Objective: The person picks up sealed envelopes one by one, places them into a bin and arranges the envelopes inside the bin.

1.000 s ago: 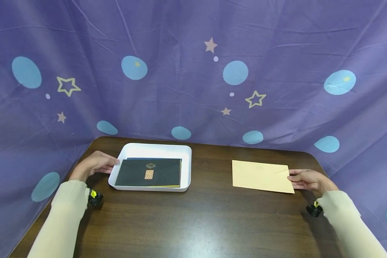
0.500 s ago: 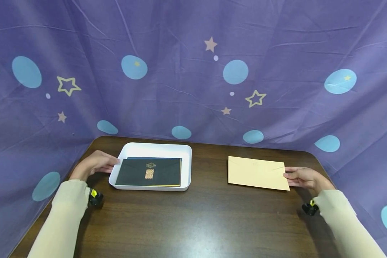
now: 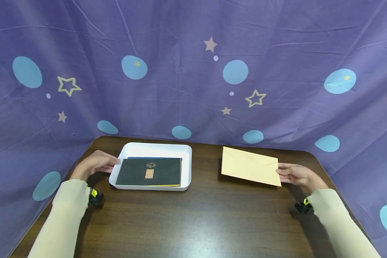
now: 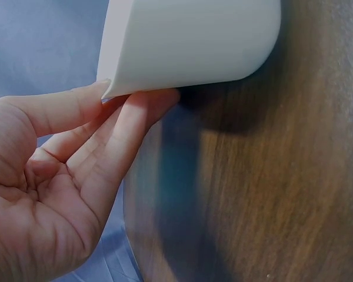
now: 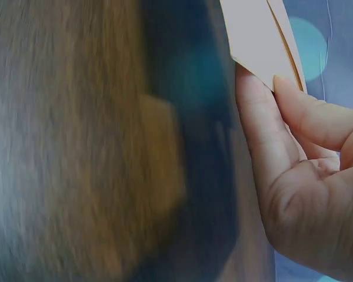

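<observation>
On the left of the table, my left hand [image 3: 98,164] pinches the side rim of a white tray [image 3: 161,150]; the left wrist view shows the thumb on the rim and the fingers against the outer wall [image 4: 200,41]. A black envelope [image 3: 164,168] with a gold print and a patterned patch lies on top in the tray, and blue and yellow edges peek out beneath it. Over the table's right half, my right hand [image 3: 300,175] pinches the right end of a cream envelope [image 3: 249,165] between thumb and fingers. That envelope is raised and tilted, casting a shadow below.
The brown wooden table [image 3: 180,222] has rounded far corners. Behind it hangs a purple curtain [image 3: 187,100] with stars and blue dots, close to the far edge. Bare tabletop separates the tray from the cream envelope.
My right hand has moved left with the cream envelope, which has risen and tilted more, its left end higher. The left hand and the tray stay put.
</observation>
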{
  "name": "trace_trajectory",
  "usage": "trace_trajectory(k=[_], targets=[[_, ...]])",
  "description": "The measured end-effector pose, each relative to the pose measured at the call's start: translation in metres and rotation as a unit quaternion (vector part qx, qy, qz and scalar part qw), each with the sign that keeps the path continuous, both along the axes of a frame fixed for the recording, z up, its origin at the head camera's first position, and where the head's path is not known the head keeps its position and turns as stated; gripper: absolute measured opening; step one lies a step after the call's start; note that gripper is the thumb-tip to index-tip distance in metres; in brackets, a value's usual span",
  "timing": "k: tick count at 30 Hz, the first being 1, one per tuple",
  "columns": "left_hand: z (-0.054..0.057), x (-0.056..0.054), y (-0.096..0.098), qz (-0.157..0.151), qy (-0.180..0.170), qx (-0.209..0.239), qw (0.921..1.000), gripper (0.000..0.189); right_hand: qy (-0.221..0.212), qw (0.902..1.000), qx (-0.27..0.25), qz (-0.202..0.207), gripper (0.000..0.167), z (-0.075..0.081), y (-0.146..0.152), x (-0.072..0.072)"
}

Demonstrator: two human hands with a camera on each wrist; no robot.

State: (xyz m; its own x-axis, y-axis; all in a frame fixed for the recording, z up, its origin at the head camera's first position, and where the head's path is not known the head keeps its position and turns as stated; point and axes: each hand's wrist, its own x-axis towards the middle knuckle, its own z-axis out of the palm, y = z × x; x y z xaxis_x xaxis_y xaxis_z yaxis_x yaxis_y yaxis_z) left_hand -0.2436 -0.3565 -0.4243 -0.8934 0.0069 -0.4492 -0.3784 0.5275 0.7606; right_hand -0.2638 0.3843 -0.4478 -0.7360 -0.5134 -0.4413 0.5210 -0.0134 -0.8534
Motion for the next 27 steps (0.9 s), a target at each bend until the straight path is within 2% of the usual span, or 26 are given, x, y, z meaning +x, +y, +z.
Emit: trace_trajectory(k=[10,19,27], targets=[[0.0,0.0,0.0,0.002,-0.003,-0.006,1.0,0.05,0.001,0.9994,-0.034,-0.003,0.037,0.012,-0.029,0.0],[0.0,0.0,0.0,0.003,0.0,-0.006,1.0,0.051,0.024,0.9989,-0.032,0.023,0.036,0.027,-0.06,0.003],[0.0,0.0,0.0,0.002,0.0,-0.008,1.0,0.051,0.023,0.9992,-0.025,0.02,0.038,0.037,-0.085,0.007]])
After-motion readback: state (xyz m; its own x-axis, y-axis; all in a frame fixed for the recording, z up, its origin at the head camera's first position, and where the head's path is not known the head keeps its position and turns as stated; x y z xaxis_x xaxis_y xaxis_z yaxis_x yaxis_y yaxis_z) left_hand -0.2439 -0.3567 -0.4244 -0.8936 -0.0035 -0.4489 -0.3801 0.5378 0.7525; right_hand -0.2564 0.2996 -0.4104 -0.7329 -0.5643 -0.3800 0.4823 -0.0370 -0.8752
